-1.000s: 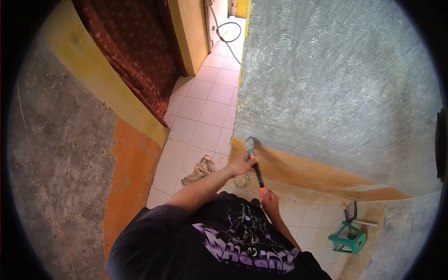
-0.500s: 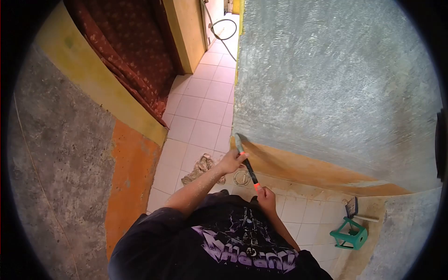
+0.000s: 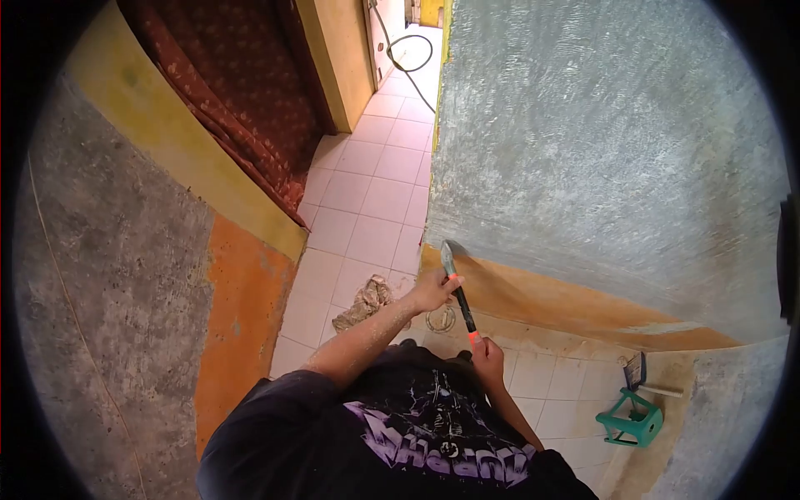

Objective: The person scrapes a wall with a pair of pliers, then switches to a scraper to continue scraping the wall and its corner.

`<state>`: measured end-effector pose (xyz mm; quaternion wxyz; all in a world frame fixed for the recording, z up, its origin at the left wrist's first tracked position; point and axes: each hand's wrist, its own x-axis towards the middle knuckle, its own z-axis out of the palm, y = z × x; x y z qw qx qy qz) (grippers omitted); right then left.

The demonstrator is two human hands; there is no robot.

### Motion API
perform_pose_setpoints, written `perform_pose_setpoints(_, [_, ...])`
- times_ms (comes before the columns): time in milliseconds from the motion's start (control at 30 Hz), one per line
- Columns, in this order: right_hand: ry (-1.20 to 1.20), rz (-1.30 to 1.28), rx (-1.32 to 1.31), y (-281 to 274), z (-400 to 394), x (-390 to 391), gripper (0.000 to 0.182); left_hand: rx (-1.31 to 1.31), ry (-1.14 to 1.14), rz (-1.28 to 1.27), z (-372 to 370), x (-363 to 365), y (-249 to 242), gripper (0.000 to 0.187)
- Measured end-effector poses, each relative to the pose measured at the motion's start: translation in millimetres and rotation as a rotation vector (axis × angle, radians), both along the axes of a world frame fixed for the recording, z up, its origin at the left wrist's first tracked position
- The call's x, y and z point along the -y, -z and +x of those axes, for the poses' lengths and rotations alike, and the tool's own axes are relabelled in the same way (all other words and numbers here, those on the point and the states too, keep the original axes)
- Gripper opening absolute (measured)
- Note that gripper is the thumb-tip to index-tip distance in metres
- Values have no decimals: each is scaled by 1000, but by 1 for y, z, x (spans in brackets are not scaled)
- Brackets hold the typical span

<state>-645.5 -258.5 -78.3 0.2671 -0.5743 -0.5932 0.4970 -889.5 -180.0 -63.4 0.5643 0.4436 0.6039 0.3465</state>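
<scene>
A tool with a black and orange handle (image 3: pixel 467 315) and a bent grey metal head (image 3: pixel 447 250) is held slantwise in front of my body. My left hand (image 3: pixel 433 292) is closed around its upper part, just below the metal. Lower down, my right hand (image 3: pixel 487 358) wraps round the orange end of the handle. The head meets the wall (image 3: pixel 567 167) close to its left corner, where the rough grey surface borders an orange strip (image 3: pixel 533 287). Whether its edge presses in cannot be made out.
A crumpled brown cloth (image 3: pixel 365 304) and a pale ring-shaped thing (image 3: pixel 440 318) lie on the tiled floor (image 3: pixel 375 242). At right stands a green stool (image 3: pixel 633 421). A dark red curtain (image 3: pixel 242 92) hangs in the left doorway, and a hose (image 3: pixel 408 62) loops at the far end.
The view has shifted slightly, so the wall corner, tool and both hands appear a little further right. The tool's head stays by the wall corner, and both hands keep their grip.
</scene>
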Motion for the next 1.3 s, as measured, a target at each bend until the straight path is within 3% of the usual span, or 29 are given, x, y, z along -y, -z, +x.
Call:
perform_pose_setpoints(67, [-26, 135, 74, 11, -9, 0, 40, 62, 11, 51, -13, 5, -12, 39])
perform_pose_setpoints(300, [46, -28, -68, 1, -2, 7, 40, -40, -21, 0, 7, 2, -9, 39])
perform_pose_setpoints(400, [14, 59, 61, 4, -12, 2, 41, 71, -32, 50, -9, 8, -24, 40])
perform_pose_setpoints(600, [32, 11, -34, 10, -6, 6, 42, 33, -14, 50, -4, 5, -11, 41])
perform_pose_setpoints(633, [42, -27, -45, 9, -5, 3, 40, -122, 20, 19, 1, -2, -3, 41])
perform_pose_setpoints(700, [60, -105, -61, 4, 0, 1, 39, 23, -31, 53, -5, 1, 1, 40])
perform_pose_setpoints(800, [-20, 125, 91, -17, -31, -3, 43, 160, -122, 50, -19, 5, -17, 38])
perform_pose_setpoints(933, [-4, -10, -29, -24, -38, -7, 41, 145, -154, 32, -28, 2, -12, 40])
perform_pose_setpoints(1133, [-67, 37, 64, -4, 2, -8, 38, -28, -127, 60, -5, 16, -23, 44])
perform_pose_setpoints(1233, [7, -168, -50, 6, 6, -11, 41, -52, -66, 20, -4, 6, -19, 45])
perform_pose_setpoints(1300, [-12, -38, -19, 11, 2, -9, 41, -65, -29, -7, -5, 0, -9, 46])
